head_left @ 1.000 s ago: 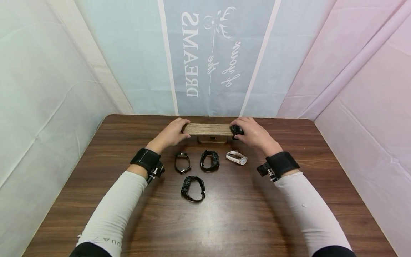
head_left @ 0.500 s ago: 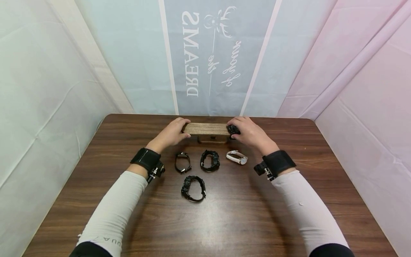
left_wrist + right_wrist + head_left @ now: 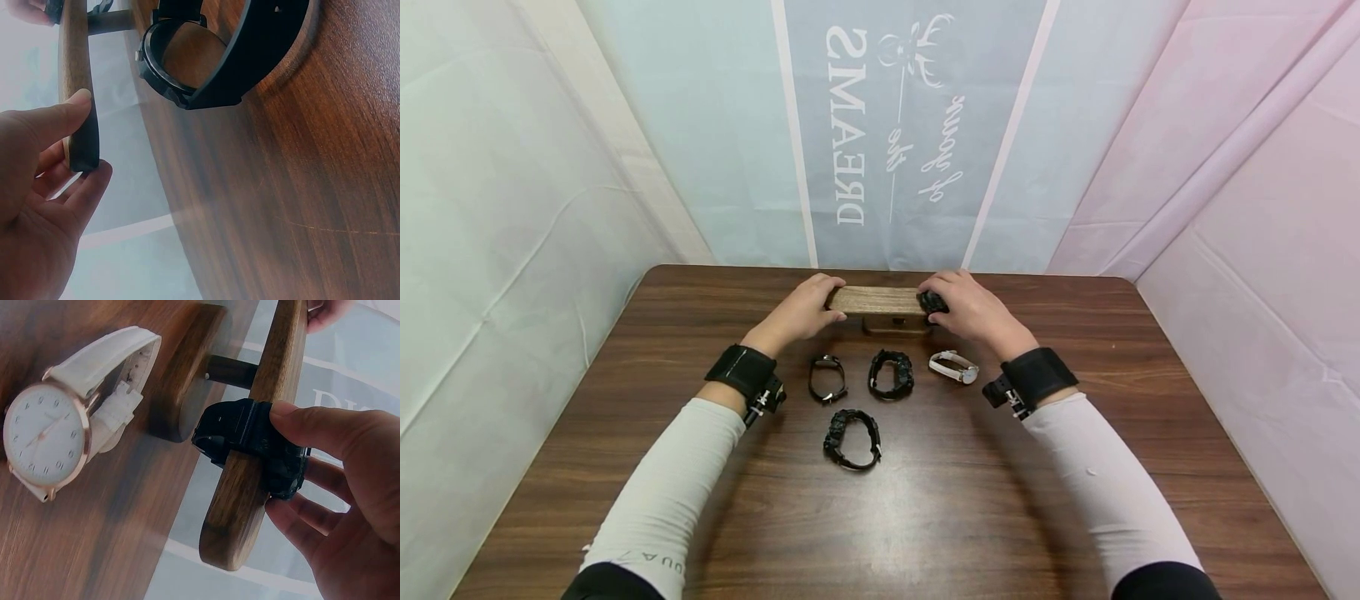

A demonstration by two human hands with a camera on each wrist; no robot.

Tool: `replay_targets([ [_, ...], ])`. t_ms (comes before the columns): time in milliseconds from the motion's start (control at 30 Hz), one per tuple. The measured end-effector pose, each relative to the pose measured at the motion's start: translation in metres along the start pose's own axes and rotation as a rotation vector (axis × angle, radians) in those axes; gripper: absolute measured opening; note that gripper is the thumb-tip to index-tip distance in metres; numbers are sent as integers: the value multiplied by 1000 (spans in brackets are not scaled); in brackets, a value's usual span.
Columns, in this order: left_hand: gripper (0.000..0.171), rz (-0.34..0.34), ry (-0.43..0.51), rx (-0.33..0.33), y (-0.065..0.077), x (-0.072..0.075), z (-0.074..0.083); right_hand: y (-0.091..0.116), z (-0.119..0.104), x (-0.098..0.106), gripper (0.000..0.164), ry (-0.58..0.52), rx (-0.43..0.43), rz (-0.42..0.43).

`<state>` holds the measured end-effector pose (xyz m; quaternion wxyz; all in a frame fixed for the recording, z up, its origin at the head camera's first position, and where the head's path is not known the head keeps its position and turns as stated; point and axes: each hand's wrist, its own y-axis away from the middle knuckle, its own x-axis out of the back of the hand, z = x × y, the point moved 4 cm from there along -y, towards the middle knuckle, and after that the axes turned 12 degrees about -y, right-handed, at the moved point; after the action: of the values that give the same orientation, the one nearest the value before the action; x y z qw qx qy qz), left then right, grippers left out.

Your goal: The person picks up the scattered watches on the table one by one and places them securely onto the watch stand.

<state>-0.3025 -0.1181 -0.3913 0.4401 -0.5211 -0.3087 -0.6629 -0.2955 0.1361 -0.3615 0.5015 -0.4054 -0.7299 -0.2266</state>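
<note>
A wooden watch stand [image 3: 880, 300] has a horizontal bar on a dark post [image 3: 231, 372] above a wooden base [image 3: 187, 375]. My left hand [image 3: 797, 310] grips the bar's left end between thumb and fingers. Near the other end, my right hand [image 3: 981, 312] pinches a black watch [image 3: 247, 428]. In the right wrist view, that watch's strap loops around the bar, whose rounded tip sticks out beyond it. The fingers partly cover the watch's case.
In front of the stand lie a thin black watch [image 3: 828, 399], a chunky black watch [image 3: 904, 375] and a white-strapped watch [image 3: 967, 376]. Another black watch [image 3: 835, 435] lies closer to me. All rest on the brown wooden table [image 3: 940, 517], with a printed cloth [image 3: 910, 242] behind it.
My right hand has slid the black watch leftward along the bar, away from its right end. The left hand has kept its place, and the other watches have not moved.
</note>
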Motion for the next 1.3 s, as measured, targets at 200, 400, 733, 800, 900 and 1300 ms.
replay_targets([
  [200, 58, 1, -2, 2, 1, 0, 0, -4, -4, -2, 47, 14, -3, -10],
  [400, 59, -13, 3, 5, 1, 1, 0, -7, -8, -3, 46, 16, -4, -21],
  [733, 58, -8, 0, 1, -1, 0, 0, -12, -11, -6, 46, 17, -1, -20],
  [800, 58, -10, -1, 1, -1, 0, -1, -12, -13, -6, 46, 15, 0, -20],
  [900, 58, -14, 1, 1, -1, 1, -1, -13, -15, -6, 45, 12, 1, -20],
  [1300, 57, -19, -3, 0, -1, 2, 0, -17, -18, -8, 45, 10, 8, -15],
])
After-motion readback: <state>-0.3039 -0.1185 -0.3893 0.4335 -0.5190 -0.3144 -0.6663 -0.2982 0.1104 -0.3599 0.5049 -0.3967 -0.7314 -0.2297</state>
